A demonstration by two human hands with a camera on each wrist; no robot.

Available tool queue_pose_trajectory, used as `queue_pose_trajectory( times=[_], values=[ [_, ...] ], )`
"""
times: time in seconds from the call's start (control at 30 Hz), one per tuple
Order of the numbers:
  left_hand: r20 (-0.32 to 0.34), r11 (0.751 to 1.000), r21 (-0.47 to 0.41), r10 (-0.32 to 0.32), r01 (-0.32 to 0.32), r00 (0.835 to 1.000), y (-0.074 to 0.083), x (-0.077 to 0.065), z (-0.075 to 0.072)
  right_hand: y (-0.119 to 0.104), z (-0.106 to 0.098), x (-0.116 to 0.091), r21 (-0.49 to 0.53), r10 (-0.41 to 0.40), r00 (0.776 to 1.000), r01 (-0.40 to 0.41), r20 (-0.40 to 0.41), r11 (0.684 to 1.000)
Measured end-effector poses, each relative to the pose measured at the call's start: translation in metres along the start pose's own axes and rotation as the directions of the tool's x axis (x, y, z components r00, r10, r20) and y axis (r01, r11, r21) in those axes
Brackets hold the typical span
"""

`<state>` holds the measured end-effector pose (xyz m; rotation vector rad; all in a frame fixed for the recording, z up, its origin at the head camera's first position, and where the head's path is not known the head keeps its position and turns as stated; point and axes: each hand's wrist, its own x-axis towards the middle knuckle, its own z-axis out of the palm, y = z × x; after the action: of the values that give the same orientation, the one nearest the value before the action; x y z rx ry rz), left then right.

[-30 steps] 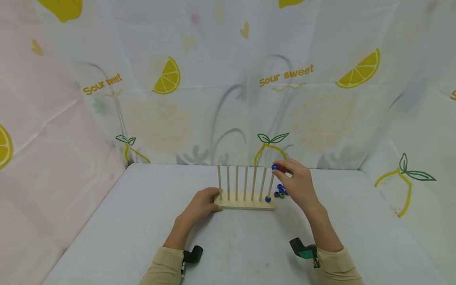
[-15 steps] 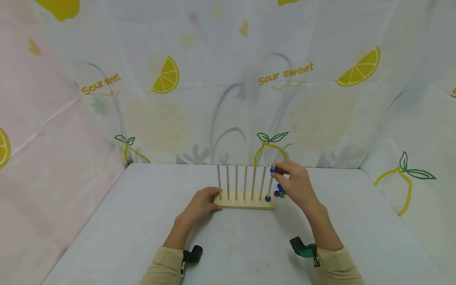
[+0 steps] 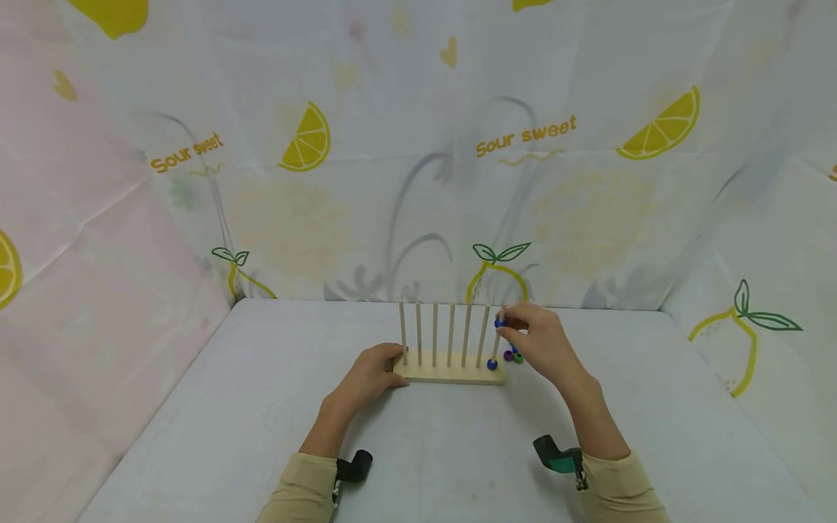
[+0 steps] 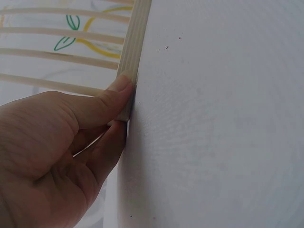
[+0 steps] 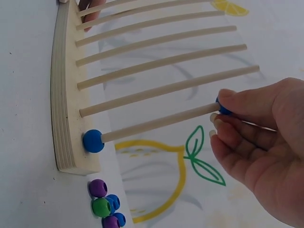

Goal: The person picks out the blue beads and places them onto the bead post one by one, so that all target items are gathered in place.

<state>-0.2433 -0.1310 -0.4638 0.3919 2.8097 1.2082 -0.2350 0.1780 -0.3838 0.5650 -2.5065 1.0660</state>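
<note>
A blue bead (image 3: 500,322) sat threaded near the top of the rightmost peg (image 5: 161,122).
The fingers (image 5: 228,150) of the right hand (image 3: 539,338) pinched it, likely to control its slide; the left hand (image 3: 366,374) gripped the opposite end of the pegged board (image 3: 451,373), presumably steadying it on the desk (image 3: 445,457). A second blue bead (image 5: 93,141) rested at that peg's foot; loose beads (image 5: 100,207) lay just beside, seemingly within easy reach, their number unclear.
</note>
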Motion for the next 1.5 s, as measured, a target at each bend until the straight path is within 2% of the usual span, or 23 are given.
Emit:
queue_pose_trajectory(
  times=[0.47,0.83,1.5],
  values=[
    [-0.002,1.0,-0.009,0.004,-0.004,1.0,0.0,-0.001,0.0,0.005,0.004,-0.002,0.034,0.088,0.994,-0.091,0.072,0.995],
    [0.003,1.0,0.018,0.018,-0.018,1.0,-0.003,0.001,0.001,0.009,0.006,-0.002,0.019,0.12,0.985,-0.123,0.122,0.992],
    [-0.012,1.0,-0.015,0.026,-0.026,1.0,-0.001,0.0,0.0,0.02,0.015,-0.003,0.043,0.18,0.949,-0.198,0.26,0.979]
  ],
)
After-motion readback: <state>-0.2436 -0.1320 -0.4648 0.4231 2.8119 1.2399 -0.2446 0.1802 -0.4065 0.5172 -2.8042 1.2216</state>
